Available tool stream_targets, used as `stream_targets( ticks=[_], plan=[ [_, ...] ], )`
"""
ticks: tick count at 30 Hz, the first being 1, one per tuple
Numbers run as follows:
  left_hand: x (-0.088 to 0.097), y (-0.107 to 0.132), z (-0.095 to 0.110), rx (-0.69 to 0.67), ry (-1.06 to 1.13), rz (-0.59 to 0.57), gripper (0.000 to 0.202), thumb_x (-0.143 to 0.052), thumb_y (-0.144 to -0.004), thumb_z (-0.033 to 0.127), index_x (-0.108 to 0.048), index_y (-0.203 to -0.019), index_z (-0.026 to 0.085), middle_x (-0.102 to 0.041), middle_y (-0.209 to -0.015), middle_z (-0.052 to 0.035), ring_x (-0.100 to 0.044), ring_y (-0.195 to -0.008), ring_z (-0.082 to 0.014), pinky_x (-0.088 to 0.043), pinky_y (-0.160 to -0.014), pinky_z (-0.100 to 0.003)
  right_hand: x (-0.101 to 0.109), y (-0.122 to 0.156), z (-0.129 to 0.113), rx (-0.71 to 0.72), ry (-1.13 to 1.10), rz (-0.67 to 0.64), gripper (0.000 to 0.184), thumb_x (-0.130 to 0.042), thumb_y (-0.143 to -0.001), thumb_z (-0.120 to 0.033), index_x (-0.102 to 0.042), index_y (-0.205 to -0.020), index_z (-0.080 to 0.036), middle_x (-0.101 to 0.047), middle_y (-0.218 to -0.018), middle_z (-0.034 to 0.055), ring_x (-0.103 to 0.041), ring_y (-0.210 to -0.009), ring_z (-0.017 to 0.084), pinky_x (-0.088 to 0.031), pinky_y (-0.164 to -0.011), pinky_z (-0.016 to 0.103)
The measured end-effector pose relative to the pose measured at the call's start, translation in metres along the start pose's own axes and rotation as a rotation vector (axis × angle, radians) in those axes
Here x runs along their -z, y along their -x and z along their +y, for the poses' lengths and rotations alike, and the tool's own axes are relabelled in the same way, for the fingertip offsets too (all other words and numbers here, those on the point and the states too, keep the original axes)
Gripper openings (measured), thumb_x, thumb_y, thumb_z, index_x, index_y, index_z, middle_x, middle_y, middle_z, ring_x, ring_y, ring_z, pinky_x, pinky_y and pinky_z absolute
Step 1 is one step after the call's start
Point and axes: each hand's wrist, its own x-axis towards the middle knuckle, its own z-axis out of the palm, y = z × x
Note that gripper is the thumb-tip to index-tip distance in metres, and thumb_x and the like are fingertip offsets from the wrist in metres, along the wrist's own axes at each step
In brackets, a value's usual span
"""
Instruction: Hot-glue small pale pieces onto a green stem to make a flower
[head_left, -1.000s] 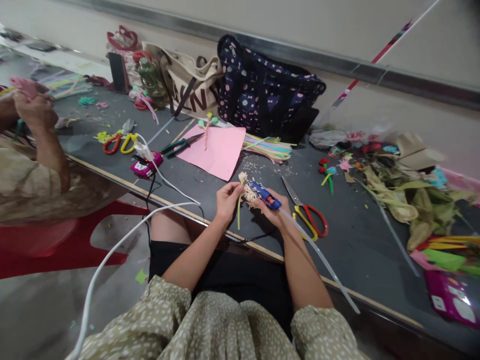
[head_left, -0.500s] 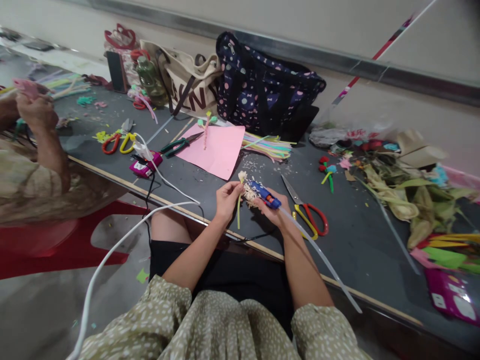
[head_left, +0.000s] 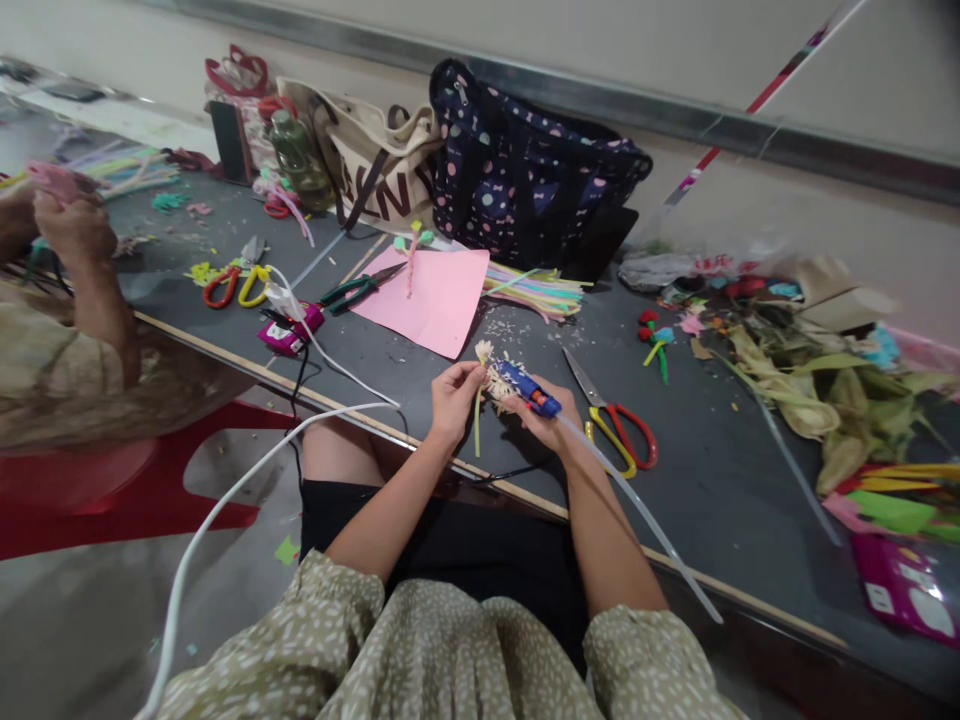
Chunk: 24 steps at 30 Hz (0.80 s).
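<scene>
My left hand [head_left: 454, 402] is closed in a pinch on a small handmade flower, its cream head [head_left: 484, 351] above the fingertips and a yellow-green stem [head_left: 478, 425] hanging below them. My right hand [head_left: 553, 420] is wrapped around a blue hot glue gun [head_left: 521, 385] littered with pale flakes. A long clear glue stick [head_left: 641, 518] runs out of its back end toward the table's front edge. Shaggy cream material [head_left: 504, 388] lies between the hands, by the front of the gun; exactly what carries it I cannot make out.
Scissors with red and yellow handles [head_left: 622, 440] lie right of my right hand. Ahead are a pink sheet [head_left: 442, 300], green-handled pliers [head_left: 360, 290] and pastel pipe cleaners [head_left: 536, 290]. Dried husks [head_left: 832, 400] pile at right. A co-worker's hand [head_left: 75, 225] is at far left.
Both hands stay in nearly the same place, still holding the flower and the glue gun. The view has shifted only very slightly.
</scene>
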Motion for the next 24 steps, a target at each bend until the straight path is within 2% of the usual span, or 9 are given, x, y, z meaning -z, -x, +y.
stream_targets(
  ticks=[24],
  plan=[
    [-0.0017, 0.0021, 0.0047, -0.001, 0.005, -0.008, 0.033, -0.083, -0.068, 0.044, -0.073, -0.081, 0.014, -0.067, -0.068, -0.0007, -0.057, -0.056, -0.0085, -0.048, -0.05, -0.019, -0.0014, 0.0004, 0.0041, 0.028, 0.03, -0.014, 0.037, -0.065, -0.085, -0.054, -0.069, -0.1, -0.021, -0.071, -0.073, 0.004, -0.065, -0.057, 0.017, -0.047, -0.056, 0.025]
  ],
)
